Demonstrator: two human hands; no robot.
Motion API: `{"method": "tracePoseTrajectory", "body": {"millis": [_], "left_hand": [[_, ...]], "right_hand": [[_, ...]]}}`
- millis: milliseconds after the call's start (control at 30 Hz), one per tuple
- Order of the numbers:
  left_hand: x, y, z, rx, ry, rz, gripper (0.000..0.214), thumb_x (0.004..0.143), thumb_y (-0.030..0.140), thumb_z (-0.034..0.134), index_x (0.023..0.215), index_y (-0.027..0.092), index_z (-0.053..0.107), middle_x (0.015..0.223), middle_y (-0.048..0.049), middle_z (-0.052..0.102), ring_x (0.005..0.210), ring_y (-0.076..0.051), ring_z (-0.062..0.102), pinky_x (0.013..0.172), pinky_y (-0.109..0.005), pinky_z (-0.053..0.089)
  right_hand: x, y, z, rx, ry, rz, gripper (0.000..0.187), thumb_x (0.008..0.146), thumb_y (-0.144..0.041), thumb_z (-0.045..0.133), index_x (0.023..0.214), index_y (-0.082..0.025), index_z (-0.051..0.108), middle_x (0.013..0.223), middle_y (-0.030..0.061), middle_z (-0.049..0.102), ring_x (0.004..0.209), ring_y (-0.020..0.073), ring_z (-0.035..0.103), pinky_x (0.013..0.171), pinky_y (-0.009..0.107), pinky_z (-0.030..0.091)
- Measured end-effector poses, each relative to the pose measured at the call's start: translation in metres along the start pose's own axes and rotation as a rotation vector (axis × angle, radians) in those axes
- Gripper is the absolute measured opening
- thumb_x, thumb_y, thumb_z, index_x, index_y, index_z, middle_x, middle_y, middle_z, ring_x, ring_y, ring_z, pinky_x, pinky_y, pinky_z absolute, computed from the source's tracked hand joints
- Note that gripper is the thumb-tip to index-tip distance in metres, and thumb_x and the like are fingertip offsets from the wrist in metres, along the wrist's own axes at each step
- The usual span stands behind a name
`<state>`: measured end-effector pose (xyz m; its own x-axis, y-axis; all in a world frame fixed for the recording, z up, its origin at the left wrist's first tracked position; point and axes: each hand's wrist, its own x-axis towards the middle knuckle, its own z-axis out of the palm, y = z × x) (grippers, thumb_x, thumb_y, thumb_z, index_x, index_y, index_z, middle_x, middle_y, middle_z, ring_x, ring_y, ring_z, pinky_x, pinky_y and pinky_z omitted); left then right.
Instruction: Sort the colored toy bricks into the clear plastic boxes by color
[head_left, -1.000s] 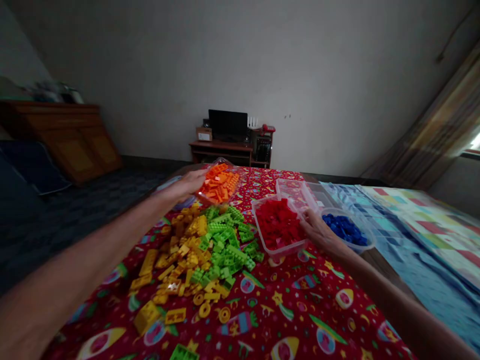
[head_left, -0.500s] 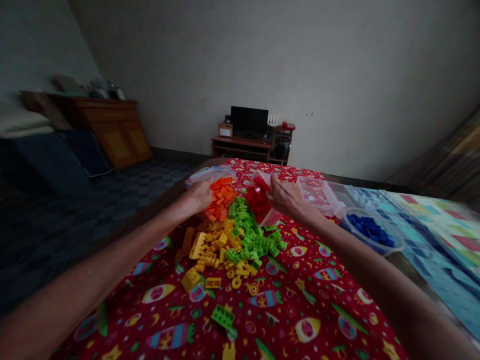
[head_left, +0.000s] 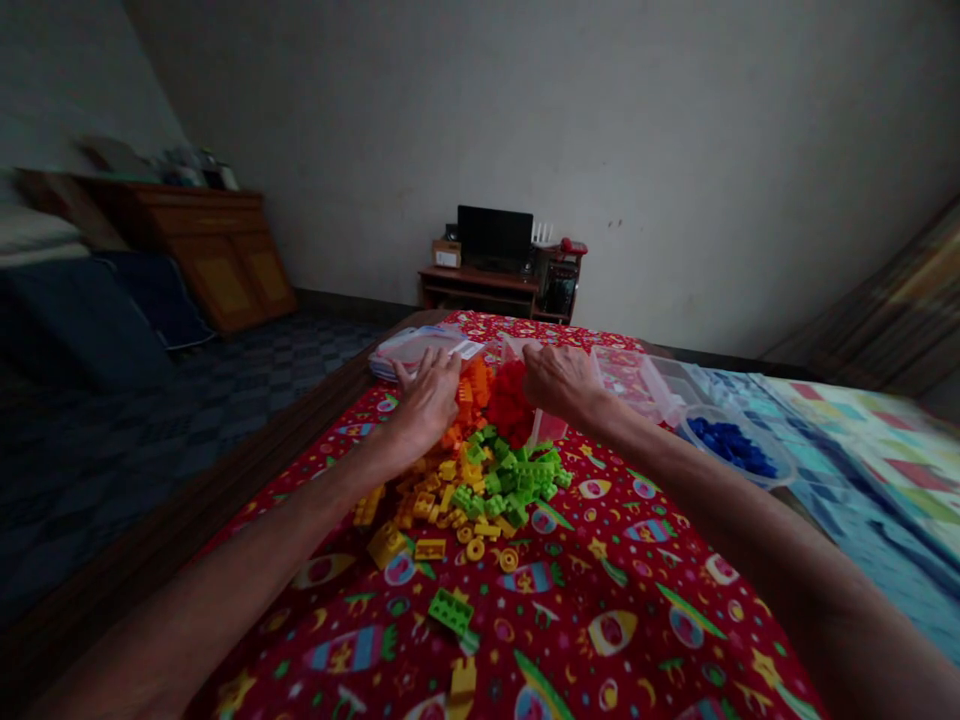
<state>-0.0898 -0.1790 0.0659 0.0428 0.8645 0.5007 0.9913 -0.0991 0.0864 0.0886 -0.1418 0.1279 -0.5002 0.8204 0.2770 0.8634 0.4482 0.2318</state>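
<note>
A heap of toy bricks lies on the red patterned tablecloth [head_left: 600, 620]: yellow bricks [head_left: 424, 500], green bricks [head_left: 517, 475], orange bricks [head_left: 472, 385] and red bricks [head_left: 510, 400]. My left hand [head_left: 427, 405] lies flat with fingers spread on the left side of the heap, against the orange bricks. My right hand [head_left: 559, 380] grips a clear tub [head_left: 547, 428] that is tipped towards the heap, with red bricks spilling from it. A few yellow and green bricks lie loose nearer to me.
A clear bowl of blue bricks [head_left: 731, 445] stands at the right. Clear tubs [head_left: 637, 375] sit behind my right hand, and another clear container [head_left: 416, 348] beyond my left. A blue patchwork cloth [head_left: 862, 470] covers the right side. A dark floor drops off left of the table.
The orange bricks now lie on the heap and my left hand has let go of their tub. My right hand has lifted the red bricks' tub, carried it left and tipped it.
</note>
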Motion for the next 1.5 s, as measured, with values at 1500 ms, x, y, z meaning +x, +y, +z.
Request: {"method": "tracePoseTrajectory", "body": {"millis": [1500], "left_hand": [[0.001, 0.019, -0.023, 0.117, 0.171, -0.019, 0.066, 0.077, 0.000, 0.035, 0.143, 0.003, 0.031, 0.151, -0.0246, 0.029, 0.142, -0.034, 0.021, 0.110, -0.068, 0.001]], "right_hand": [[-0.003, -0.008, -0.014, -0.057, 0.069, -0.077, 0.033, 0.087, -0.011, 0.038, 0.103, -0.007, 0.066, 0.090, 0.0220, 0.067, 0.079, 0.0238, 0.063, 0.065, 0.031, 0.043]]}}
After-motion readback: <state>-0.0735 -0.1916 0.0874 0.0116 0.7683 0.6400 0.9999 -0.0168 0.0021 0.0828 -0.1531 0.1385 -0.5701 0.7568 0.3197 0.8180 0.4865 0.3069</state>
